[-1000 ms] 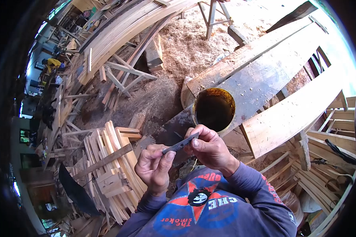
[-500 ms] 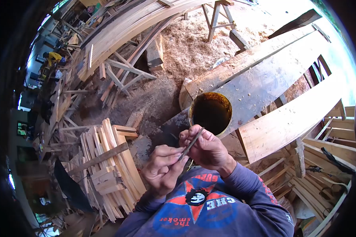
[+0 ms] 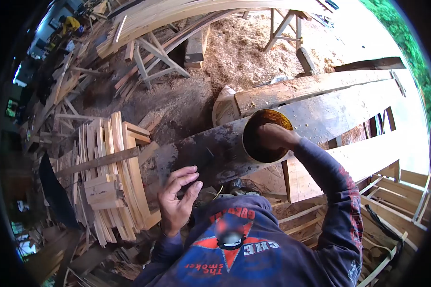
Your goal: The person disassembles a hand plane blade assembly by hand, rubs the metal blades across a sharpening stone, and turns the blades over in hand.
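Observation:
My right hand (image 3: 278,137) reaches down inside a round bucket (image 3: 279,118) with dark, brown-stained inner walls. Its fingers are hidden in the shadow of the bucket, so what they hold does not show. The bucket stands on a long, dark-stained plank (image 3: 210,148). My left hand (image 3: 178,198) is raised near the front edge of that plank, its fingers apart and nothing in them. The thin, stick-like piece from the earlier frame is out of sight.
Stacked wooden slats (image 3: 124,177) stand at the left. Thick boards (image 3: 316,91) run beyond the bucket, and a pale board (image 3: 340,167) lies to its right. Wooden trestles (image 3: 160,62) and a sawdust-covered floor (image 3: 239,48) are farther back. A person in yellow (image 3: 71,23) is far off.
My hands have parted. The right one has gone from the thin piece in front of my chest into the bucket; the left has let go and opened, moving left. The view has also shifted.

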Demonstrator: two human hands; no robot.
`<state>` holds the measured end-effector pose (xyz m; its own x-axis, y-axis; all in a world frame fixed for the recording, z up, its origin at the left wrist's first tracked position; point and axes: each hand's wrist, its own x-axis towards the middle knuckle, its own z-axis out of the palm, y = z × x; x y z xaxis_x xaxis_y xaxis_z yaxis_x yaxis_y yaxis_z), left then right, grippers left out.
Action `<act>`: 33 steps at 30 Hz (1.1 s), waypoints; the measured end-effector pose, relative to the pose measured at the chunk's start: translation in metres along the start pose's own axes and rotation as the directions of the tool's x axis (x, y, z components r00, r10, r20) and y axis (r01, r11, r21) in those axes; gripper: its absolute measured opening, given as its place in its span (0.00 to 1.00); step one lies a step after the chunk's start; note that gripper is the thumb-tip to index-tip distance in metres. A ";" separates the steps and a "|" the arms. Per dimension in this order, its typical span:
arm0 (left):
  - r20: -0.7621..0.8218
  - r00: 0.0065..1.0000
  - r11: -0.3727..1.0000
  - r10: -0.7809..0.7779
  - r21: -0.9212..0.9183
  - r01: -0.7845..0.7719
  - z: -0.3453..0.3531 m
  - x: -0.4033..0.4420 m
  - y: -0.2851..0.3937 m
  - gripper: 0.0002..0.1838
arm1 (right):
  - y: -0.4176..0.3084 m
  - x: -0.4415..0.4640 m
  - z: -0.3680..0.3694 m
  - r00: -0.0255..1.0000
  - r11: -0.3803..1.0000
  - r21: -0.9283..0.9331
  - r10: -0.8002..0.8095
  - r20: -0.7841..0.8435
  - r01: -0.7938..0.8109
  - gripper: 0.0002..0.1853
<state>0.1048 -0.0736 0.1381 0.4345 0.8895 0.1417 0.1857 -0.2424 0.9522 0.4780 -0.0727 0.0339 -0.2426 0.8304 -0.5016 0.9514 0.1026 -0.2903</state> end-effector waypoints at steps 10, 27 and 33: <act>-0.110 0.990 0.996 -0.085 -0.013 0.084 -0.059 -0.015 -0.048 0.08 | 0.001 0.002 0.012 0.910 0.991 0.065 0.134 -0.393 -0.118 0.07; 0.311 0.949 0.990 0.040 0.115 -0.080 -0.082 0.071 -0.226 0.08 | -0.267 0.115 0.134 0.355 0.306 0.948 0.899 -0.256 -0.091 0.14; 0.385 0.922 0.995 0.038 0.073 -0.071 -0.075 0.063 -0.250 0.08 | -0.297 0.139 0.140 0.100 0.251 0.966 0.965 -0.244 -0.062 0.15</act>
<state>0.0199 0.0723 -0.0704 0.7469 0.6620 0.0628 0.2177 -0.3327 0.9176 0.1353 -0.0642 -0.0640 0.9398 0.3154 -0.1313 0.0702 -0.5545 -0.8292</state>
